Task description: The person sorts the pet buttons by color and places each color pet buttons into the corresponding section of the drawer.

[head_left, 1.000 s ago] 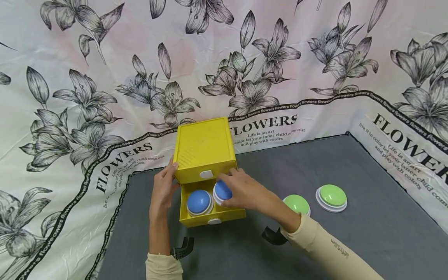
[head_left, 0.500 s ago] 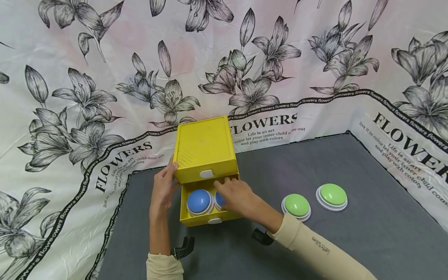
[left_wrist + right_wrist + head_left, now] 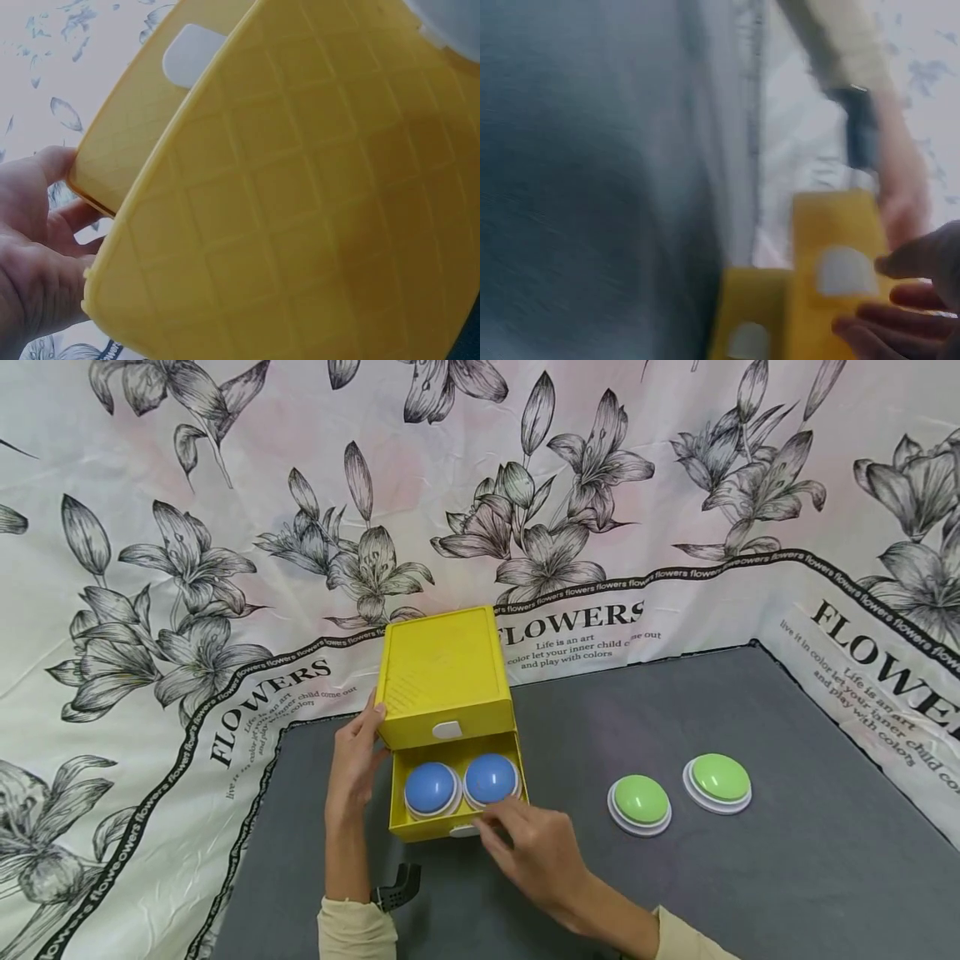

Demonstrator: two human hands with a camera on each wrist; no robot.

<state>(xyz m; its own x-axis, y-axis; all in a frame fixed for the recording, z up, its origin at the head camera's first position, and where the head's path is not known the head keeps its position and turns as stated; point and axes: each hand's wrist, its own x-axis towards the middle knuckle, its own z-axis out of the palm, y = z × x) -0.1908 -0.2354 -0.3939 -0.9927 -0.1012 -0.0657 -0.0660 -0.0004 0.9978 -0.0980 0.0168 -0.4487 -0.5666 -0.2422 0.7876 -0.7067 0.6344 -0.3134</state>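
Observation:
A yellow two-drawer box stands by the back cloth, its lower drawer pulled out. Side by side in that drawer sit two dome-topped push buttons with white rims: a left blue button and a right blue button. My left hand rests against the box's left side, its fingertips at the front corner of the upper drawer. With thumb and fingers apart, my right hand is at the lower drawer's front, close to its white handle, and holds nothing.
Two green buttons lie on the grey tabletop to the right, a nearer one and a farther one. Flower-printed cloth rises behind the table and along its sides.
My right hand has let go of the right blue button, leaving it in the drawer, and has come back toward me to the drawer's front. My left hand stays at the box.

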